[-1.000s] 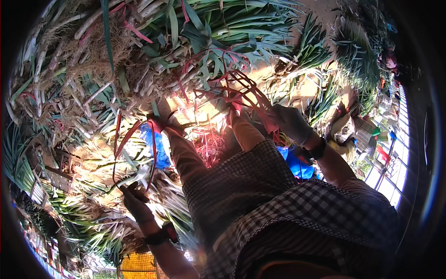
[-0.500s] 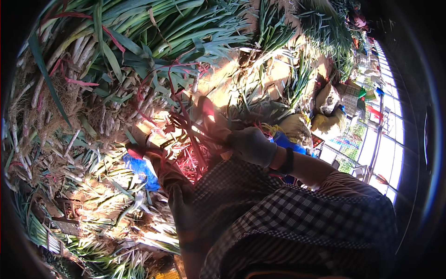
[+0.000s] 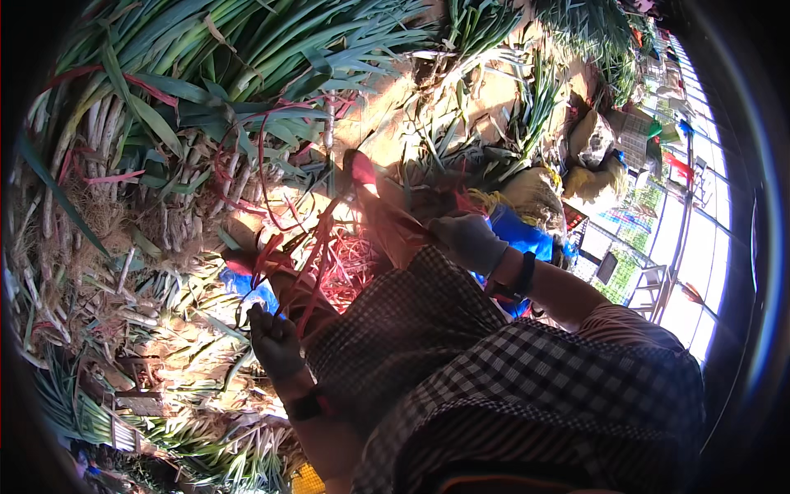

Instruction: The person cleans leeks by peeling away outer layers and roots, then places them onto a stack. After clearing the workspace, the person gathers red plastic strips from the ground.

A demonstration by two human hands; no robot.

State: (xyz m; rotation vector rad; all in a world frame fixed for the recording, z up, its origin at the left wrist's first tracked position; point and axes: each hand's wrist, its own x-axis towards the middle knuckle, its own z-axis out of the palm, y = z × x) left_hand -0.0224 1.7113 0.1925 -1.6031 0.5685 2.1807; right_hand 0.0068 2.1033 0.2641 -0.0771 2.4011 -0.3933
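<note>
My left hand (image 3: 278, 344), in a grey glove, is closed beside my lower leg, where a red plastic strip (image 3: 317, 267) runs down to its fingers. In a matching glove, my right hand (image 3: 467, 241) is closed near my other knee, with blurred red strips reaching toward its fingertips. The exact grip of both hands is partly hidden. Between my legs lies a tangled heap of red plastic strips (image 3: 350, 263). Dark bands circle both wrists. A checked apron (image 3: 527, 362) covers my lap.
Large bundles of leeks (image 3: 271, 53) with rooty white ends, some tied with red strips, lie at the upper left. More leeks (image 3: 234, 465) lie at the lower left. Blue plastic (image 3: 522, 235) and filled sacks (image 3: 531, 198) sit at right. A red shoe (image 3: 360, 169) stands ahead.
My hands have moved apart: the left is raised outward to the left, the right has shifted slightly right and up. The red strips between them have spread out.
</note>
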